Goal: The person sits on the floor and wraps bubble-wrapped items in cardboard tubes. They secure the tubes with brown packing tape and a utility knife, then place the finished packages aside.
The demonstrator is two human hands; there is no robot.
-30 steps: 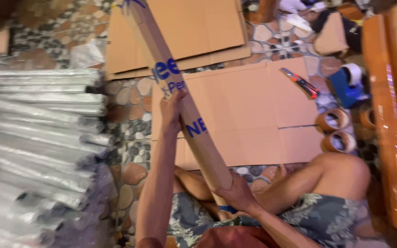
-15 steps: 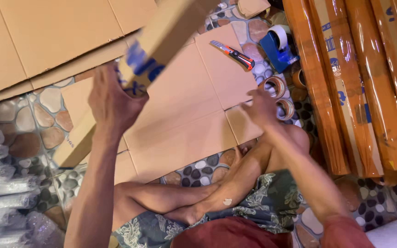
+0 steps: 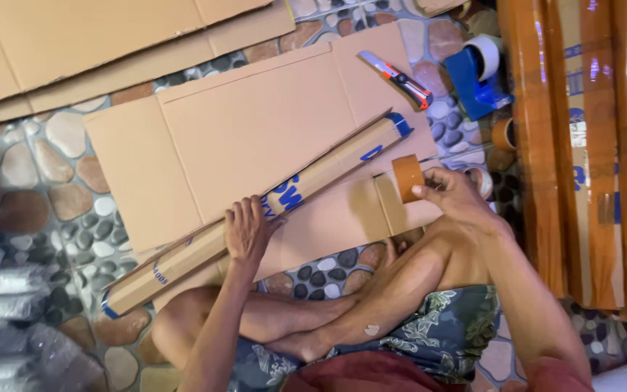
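The long cardboard box point(image 3: 255, 225) lies slantwise on a flattened cardboard sheet point(image 3: 255, 123) on the pebble-tile floor point(image 3: 38, 167); what is inside cannot be seen. The left hand point(image 3: 247, 234) presses flat on its middle, fingers spread. The right hand point(image 3: 453, 194) pinches a roll of brown tape point(image 3: 407, 177) just beside the box's far end. Half a second ago the box was lifted and tilted; now it is down, and the right hand has taken up the tape. A box cutter point(image 3: 404, 78) and blue tape dispenser point(image 3: 477, 76) lie beyond.
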